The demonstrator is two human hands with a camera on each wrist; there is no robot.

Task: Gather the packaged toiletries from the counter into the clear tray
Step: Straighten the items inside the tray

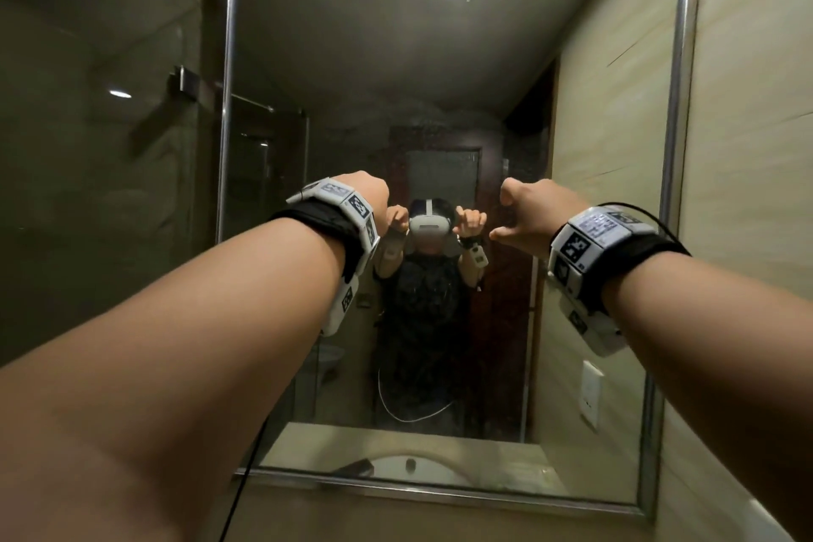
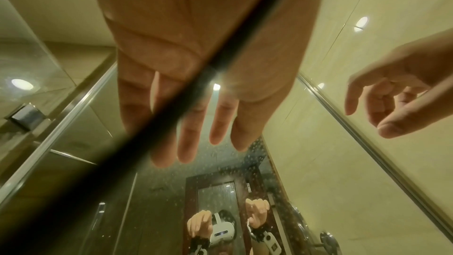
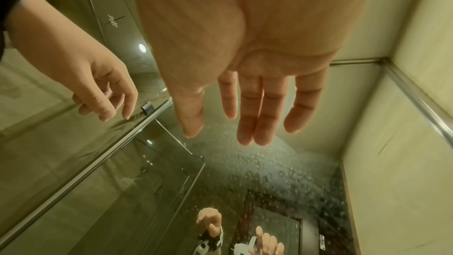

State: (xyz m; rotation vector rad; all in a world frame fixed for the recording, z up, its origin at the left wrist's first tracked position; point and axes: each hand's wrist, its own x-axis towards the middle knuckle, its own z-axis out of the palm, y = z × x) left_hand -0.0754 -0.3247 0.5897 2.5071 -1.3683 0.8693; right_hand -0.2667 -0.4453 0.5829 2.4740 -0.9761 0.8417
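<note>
No packaged toiletries and no clear tray appear in any view. Both arms are raised at head height in front of the wall mirror [image 1: 440, 101]. My left hand [image 1: 369, 194] holds nothing; in the left wrist view its fingers [image 2: 193, 133] hang straight and relaxed. My right hand [image 1: 528, 211] is also empty, and the right wrist view shows its fingers [image 3: 247, 113] straight and slightly spread. The hands are apart and touch neither each other nor the mirror. A black cable [image 2: 196, 84] crosses the left palm's view.
The mirror's metal frame [image 1: 440, 493] runs along the bottom, with a white sink [image 1: 409, 464] reflected just above it. A glass shower partition [image 1: 88, 145] stands at the left. A tiled wall [image 1: 748, 145] closes the right side. A black cable [image 1: 246, 475] hangs below my left arm.
</note>
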